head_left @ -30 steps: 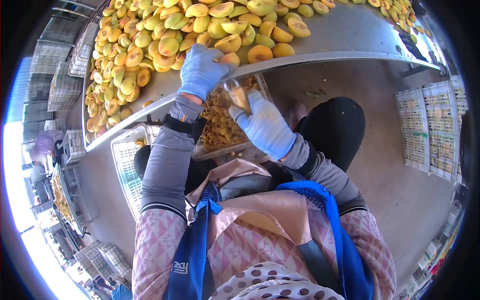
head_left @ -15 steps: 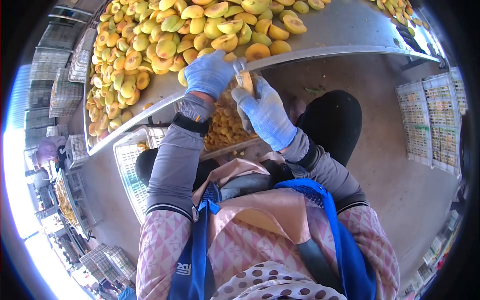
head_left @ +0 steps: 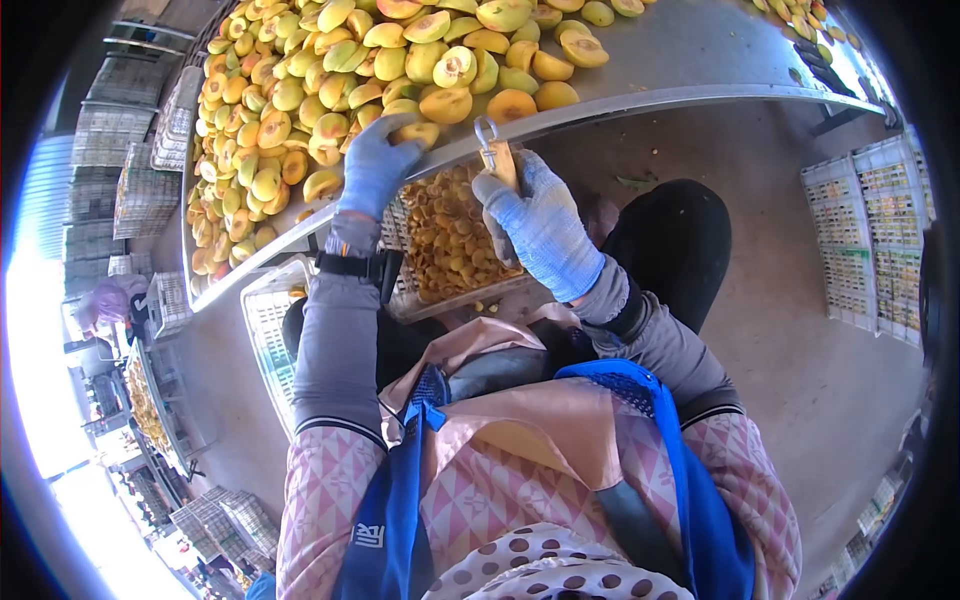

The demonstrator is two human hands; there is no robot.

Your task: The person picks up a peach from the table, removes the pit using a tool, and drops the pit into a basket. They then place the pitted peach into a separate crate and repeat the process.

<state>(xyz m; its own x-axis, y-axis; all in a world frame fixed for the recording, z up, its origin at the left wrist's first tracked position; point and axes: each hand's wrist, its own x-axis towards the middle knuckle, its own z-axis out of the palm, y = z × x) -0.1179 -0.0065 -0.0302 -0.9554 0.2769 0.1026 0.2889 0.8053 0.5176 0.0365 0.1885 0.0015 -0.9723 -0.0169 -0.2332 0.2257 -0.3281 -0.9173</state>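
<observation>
My left hand, in a blue-grey glove, is at the table's front edge with its fingers on a halved yellow fruit. In my right hand, also gloved, is a wooden-handled tool with a metal loop at its top, held upright just below the metal edge. Many halved yellow-orange fruits are heaped on the metal table. Below and between my hands, a crate of fruit pieces shows under the table edge.
A white plastic crate stands at my left leg. Stacked crates are on the floor at the right, and more stacks at the far left. A person is in the left background, near another table with fruit.
My left hand has moved left, away from the tool, and now touches a fruit half. The right hand and tool have shifted slightly right and down. More of the lower crate shows.
</observation>
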